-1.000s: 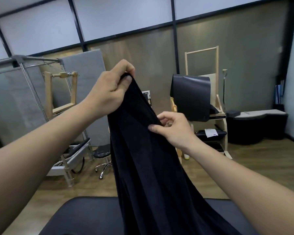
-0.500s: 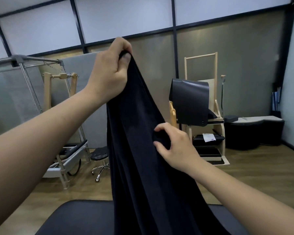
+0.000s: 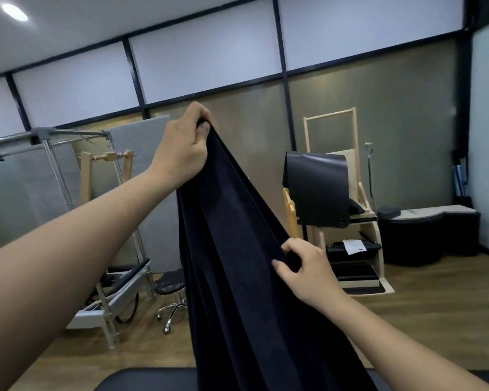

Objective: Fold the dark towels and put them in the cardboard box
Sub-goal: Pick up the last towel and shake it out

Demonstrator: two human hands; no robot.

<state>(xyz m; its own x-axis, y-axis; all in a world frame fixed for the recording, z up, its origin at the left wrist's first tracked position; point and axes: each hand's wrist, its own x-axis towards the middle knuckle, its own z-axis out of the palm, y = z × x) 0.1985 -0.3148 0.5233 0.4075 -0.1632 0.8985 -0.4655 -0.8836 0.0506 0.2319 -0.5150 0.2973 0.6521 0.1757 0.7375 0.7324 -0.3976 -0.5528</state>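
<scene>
Towel [image 3: 237, 263] hangs pinched high in my left hand [image 3: 181, 153], so my right hand [image 3: 308, 272], pinching its edge lower, should run down to the corner.

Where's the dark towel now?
The dark towel hangs mid-frame in the head view, its top gripped by the left hand, its right edge pinched lower by the right hand.

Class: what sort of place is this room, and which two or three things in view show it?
Probably a Pilates or exercise studio: a metal-framed apparatus at the left, a wooden-framed unit with black pads at the right, and a black padded bench at the bottom edge.
</scene>
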